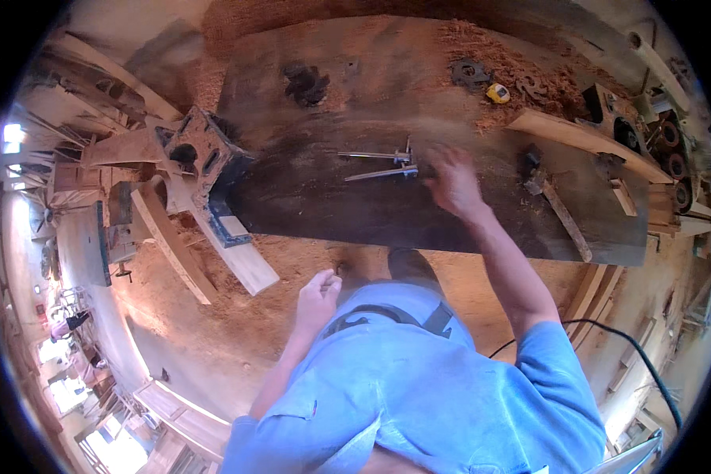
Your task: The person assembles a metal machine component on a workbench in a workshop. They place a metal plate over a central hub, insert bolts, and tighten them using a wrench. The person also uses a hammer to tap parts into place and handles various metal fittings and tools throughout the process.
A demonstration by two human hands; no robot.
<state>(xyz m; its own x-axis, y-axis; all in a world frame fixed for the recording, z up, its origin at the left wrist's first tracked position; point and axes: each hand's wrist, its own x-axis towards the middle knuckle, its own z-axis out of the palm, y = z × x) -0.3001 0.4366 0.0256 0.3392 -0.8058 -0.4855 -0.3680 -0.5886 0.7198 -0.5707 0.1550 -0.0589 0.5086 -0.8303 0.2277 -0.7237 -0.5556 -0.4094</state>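
Note:
My right hand (454, 182) is over the dark tabletop (316, 205), its fingers spread and slightly blurred. Just left of its fingertips lie two slim metal tools: a straight rod with a collar (379, 174) and, behind it, another with a short crosspiece (375, 155). Their exact kind is hard to make out. In front of my body, off the table's near edge, my left hand (320, 296) is closed, its fingers curled with nothing visible in them. A hammer-like tool with a wooden handle (565, 217) rests to the right of my right hand.
A yellow tape measure (498, 93) and a dark toothed cutter head (470, 73) sit among sawdust at the back. Another dark cutter (306, 84) is at back left. A dusty metal machine part (205, 158) and wooden boards (174, 245) stand left; a long board (588, 142) lies right.

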